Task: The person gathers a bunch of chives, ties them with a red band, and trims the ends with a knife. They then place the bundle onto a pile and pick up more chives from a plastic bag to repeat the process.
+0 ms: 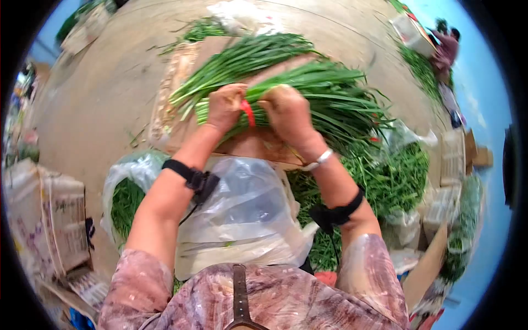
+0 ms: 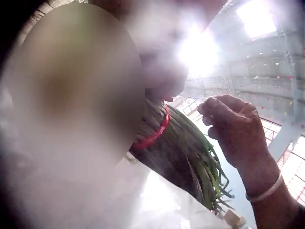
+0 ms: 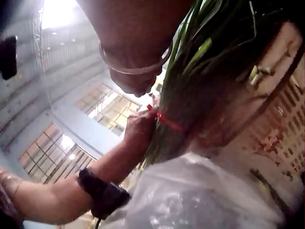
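Note:
A bunch of garlic chives, long flat green leaves with pale stem ends to the left, lies in front of me. A red tie crosses it, seen around the bunch as a red band in the left wrist view. My left hand pinches the tie at the top of the bunch; a short red end shows by its fingertips in the right wrist view. My right hand is raised over the leaves just right of the tie, fingers curled, with nothing visible between them. Another pile of chives lies behind.
Brown cardboard on a plastic crate lies under the chives. Clear plastic sheeting covers the space before my body. Bags of loose greens stand to the right and left. A person is at the far right.

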A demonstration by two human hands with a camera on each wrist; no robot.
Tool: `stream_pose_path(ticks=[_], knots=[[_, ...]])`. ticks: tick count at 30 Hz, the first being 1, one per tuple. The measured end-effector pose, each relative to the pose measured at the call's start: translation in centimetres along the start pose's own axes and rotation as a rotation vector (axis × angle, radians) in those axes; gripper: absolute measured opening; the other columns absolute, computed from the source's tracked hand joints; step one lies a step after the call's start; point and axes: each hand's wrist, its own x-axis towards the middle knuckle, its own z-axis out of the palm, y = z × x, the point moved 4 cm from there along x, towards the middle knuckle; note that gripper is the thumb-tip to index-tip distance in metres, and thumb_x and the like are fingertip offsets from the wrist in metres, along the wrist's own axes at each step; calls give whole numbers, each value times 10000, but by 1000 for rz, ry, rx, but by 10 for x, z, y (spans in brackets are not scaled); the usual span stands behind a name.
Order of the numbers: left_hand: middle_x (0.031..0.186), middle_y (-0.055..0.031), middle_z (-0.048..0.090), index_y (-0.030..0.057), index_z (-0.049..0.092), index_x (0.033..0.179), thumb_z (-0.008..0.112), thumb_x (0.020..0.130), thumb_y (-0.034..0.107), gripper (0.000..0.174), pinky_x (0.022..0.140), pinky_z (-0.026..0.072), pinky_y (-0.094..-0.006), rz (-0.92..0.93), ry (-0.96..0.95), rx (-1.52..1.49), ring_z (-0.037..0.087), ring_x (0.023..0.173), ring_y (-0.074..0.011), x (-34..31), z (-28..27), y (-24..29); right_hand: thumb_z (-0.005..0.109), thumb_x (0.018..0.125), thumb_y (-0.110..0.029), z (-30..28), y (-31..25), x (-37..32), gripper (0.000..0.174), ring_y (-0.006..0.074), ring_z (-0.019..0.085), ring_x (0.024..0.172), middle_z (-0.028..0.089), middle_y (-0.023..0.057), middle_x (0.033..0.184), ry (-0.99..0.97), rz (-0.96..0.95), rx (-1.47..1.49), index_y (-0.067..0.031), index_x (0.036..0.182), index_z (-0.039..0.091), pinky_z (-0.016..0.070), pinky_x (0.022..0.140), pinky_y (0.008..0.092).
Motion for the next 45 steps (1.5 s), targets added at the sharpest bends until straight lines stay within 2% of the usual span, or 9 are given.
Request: stream_pose_path(ticks=[8, 10, 18, 20, 22, 23, 28, 31, 45], knots=[[796, -111, 678, 24, 679, 915, 546, 821, 49, 164, 609, 477, -250, -231, -58, 64, 603, 671, -108, 3, -4, 4, 707, 681, -207, 30, -16, 5, 307, 277, 573, 853, 573, 92, 890, -151, -49, -174, -102, 935, 570, 493, 685, 390], [794, -138, 651, 70, 687, 833, 578, 820, 214, 181, 614, 498, -344, -211, -16, -21, 641, 711, -283, 7, -6, 11, 672, 668, -183, 37, -18, 6, 242, 278, 574, 771, 566, 102, 818, -109, -109, -265, -78, 861, 571, 497, 640, 367], [781, -154, 643, 62, 682, 837, 550, 793, 152, 166, 601, 492, -327, -234, 2, -20, 636, 688, -288, 3, -3, 2, 542, 715, -123, 45, -16, 12, 91, 253, 571, 749, 557, 82, 744, -65, -197, -391, -52, 760, 576, 485, 621, 359], [933, -115, 658, 83, 683, 865, 541, 782, 128, 171, 748, 483, -361, -322, -57, -64, 622, 883, -308, 1, -1, -2, 562, 688, -84, 44, -18, 12, 143, 285, 562, 753, 581, 112, 839, -91, -221, -317, -47, 827, 570, 482, 658, 376], [1081, -93, 639, 31, 668, 889, 536, 794, 52, 164, 889, 424, -350, 17, 5, 264, 532, 1119, -314, 1, -5, 16, 556, 686, -56, 42, -14, 13, 102, 296, 550, 737, 574, 116, 817, -90, -218, -247, -39, 786, 547, 473, 662, 377], [1189, -61, 584, 46, 662, 886, 531, 793, 60, 161, 1019, 296, -420, -35, -42, 283, 367, 1256, -386, 0, -5, 15, 558, 679, -44, 41, -13, 12, 90, 304, 545, 739, 564, 118, 794, -91, -212, -175, -39, 765, 531, 468, 661, 380], [1132, -76, 612, 46, 646, 901, 551, 804, 88, 143, 987, 319, -437, 110, -83, 490, 465, 1179, -348, 2, -9, 34, 574, 653, -9, 34, -9, 3, 109, 327, 529, 725, 533, 124, 732, -80, -210, 17, -38, 720, 493, 454, 655, 388], [903, -153, 648, 28, 641, 907, 566, 789, 45, 141, 737, 501, -336, -29, -196, 247, 633, 825, -294, 0, -6, 22, 604, 636, 1, 33, -11, -2, 149, 325, 524, 710, 519, 121, 715, -128, -150, 69, -46, 709, 483, 451, 654, 390], [828, -174, 642, 20, 656, 829, 546, 721, 18, 154, 691, 509, -375, -34, 12, 156, 627, 779, -325, -1, -8, 11, 574, 752, -50, 45, -7, 8, 80, 307, 560, 758, 552, 116, 778, -68, -126, 32, -59, 805, 515, 472, 642, 381]])
